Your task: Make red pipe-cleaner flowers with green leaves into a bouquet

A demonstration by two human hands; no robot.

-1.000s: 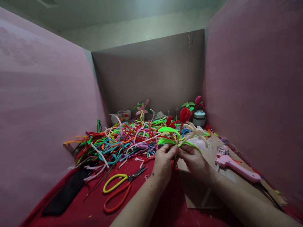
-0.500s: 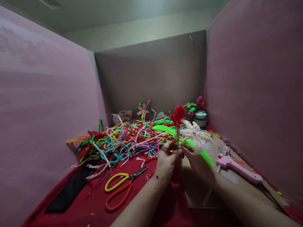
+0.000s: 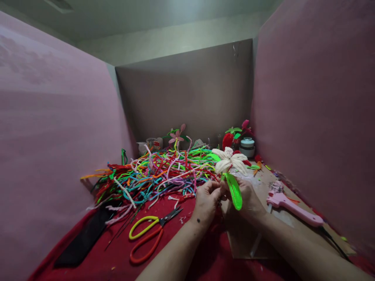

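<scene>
My left hand [image 3: 205, 201] and my right hand [image 3: 249, 201] meet at the front middle of the table, both closed around the stem of a pipe-cleaner flower bunch. At its top a white flower [image 3: 231, 160] with long petals faces me. A bright green leaf [image 3: 234, 192] hangs down in front of my right fingers. Behind the white bloom shows a red flower [image 3: 227, 141], and a second green leaf [image 3: 214, 157] sticks out to the left. Most of the stem and several fingertips are hidden.
A heap of coloured pipe cleaners [image 3: 164, 171] covers the table's middle left. Scissors [image 3: 159, 222] lie open near my left forearm, with a black flat object [image 3: 82, 238] farther left. On a board at right rests a pink glue gun [image 3: 294, 208]; a jar [image 3: 247, 147] stands behind.
The flower bunch has turned between my hands: the white flower moved left to the front, the red one went behind it to the right, and a leaf swung down forward.
</scene>
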